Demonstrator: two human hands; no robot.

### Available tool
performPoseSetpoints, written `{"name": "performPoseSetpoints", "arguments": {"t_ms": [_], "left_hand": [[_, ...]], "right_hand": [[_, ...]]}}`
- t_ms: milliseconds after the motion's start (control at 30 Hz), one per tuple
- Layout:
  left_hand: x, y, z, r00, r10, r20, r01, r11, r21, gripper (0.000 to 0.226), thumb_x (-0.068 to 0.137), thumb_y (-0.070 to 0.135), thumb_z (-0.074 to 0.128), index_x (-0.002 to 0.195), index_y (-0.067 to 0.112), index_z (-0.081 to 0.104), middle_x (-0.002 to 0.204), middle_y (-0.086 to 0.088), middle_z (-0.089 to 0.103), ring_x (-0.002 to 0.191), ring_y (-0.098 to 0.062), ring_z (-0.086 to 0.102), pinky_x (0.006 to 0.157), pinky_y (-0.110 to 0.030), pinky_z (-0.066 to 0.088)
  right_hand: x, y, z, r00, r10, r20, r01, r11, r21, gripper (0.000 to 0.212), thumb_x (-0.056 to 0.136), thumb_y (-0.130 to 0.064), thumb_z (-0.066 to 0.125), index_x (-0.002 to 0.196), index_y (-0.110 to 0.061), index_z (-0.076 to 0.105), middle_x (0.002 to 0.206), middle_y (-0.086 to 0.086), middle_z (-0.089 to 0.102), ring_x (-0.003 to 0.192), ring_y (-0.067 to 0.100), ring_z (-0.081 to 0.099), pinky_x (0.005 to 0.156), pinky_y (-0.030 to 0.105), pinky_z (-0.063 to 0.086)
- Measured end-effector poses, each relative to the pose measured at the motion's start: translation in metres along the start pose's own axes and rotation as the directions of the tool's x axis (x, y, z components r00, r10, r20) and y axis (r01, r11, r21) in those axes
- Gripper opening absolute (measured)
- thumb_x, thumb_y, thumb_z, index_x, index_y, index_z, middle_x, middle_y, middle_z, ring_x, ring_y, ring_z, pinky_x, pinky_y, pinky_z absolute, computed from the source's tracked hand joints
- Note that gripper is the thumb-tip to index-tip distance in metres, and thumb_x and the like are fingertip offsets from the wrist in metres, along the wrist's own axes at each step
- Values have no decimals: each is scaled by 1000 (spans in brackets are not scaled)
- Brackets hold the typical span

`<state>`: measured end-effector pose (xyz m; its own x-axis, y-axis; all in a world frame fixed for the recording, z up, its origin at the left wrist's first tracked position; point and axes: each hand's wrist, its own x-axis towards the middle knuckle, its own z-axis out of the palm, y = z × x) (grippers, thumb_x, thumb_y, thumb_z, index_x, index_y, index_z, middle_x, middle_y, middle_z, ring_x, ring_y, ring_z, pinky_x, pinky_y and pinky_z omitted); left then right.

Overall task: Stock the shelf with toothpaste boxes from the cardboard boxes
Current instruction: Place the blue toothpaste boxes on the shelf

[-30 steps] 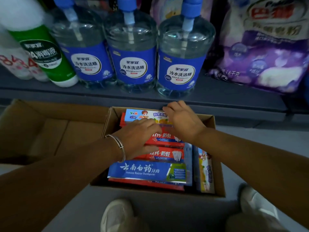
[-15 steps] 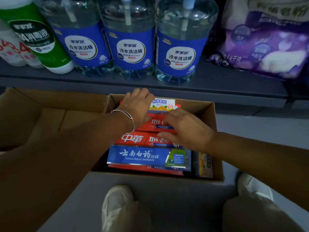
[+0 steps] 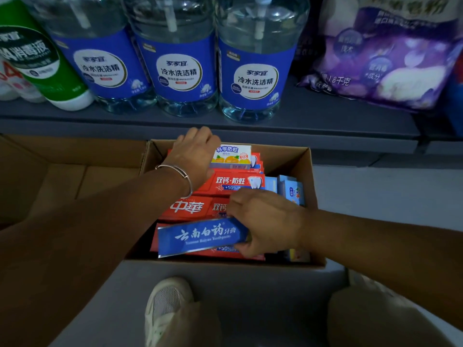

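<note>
An open cardboard box (image 3: 312,186) on the floor holds several toothpaste boxes. My right hand (image 3: 265,219) grips the right end of a blue toothpaste box (image 3: 200,236), tilted up at the front of the carton. Red toothpaste boxes (image 3: 235,182) lie in the middle. At the back, my left hand (image 3: 194,156), with a bracelet on the wrist, curls its fingers over the left end of a white and blue box with oranges (image 3: 231,156) and the stack under it. Small light blue boxes (image 3: 292,189) stand along the right side.
A grey shelf (image 3: 325,121) just above the carton carries three clear bottles with blue labels (image 3: 250,78), a green bottle (image 3: 37,63) at left and a purple bag (image 3: 390,58) at right. A second, empty cardboard box (image 3: 62,176) sits to the left. My shoes (image 3: 167,306) are below.
My right hand moved from the red boxes to the front and took hold of the blue box, tilting its right end up. My left hand stayed at the carton's far left corner.
</note>
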<state>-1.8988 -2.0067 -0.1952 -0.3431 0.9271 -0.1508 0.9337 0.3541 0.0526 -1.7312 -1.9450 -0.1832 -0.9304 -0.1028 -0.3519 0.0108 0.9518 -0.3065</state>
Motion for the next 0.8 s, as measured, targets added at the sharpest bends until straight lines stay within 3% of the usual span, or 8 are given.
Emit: {"name": "performPoseSetpoints", "arguments": {"t_ms": [233,367,600,800], "left_hand": [[3,1,2,999,-39,-17,39,999,2,49,84,19,62,129,13,44,127,-9,42,116,-26,38,98,-36,32],[5,5,4,998,-62,-26,63,998,21,45,85,20,61,126,14,44,125,-8,44,116,-26,38,95,-36,32],[8,5,-1,994,-51,94,46,997,59,53,82,29,66,127,15,41,127,-7,42,118,-26,38,98,-38,36],[9,11,-29,988,-7,156,17,998,-64,48,76,25,72,115,13,46,115,-8,51,107,-25,49,88,-35,44]], "right_hand": [[-20,27,-3,993,113,41,-114,993,15,65,83,-53,60,136,-22,37,139,-4,43,126,9,41,105,25,37],[-21,29,-2,994,104,33,-104,995,0,67,84,-54,58,138,-23,34,141,-4,40,129,8,38,107,26,35],[-19,33,3,995,96,38,-95,995,-21,66,85,-52,58,138,-22,34,142,-3,39,130,9,36,107,28,35],[-35,40,-9,992,86,-91,-88,996,-13,68,83,-51,61,138,-21,37,142,-2,41,129,9,38,109,29,36]]}}
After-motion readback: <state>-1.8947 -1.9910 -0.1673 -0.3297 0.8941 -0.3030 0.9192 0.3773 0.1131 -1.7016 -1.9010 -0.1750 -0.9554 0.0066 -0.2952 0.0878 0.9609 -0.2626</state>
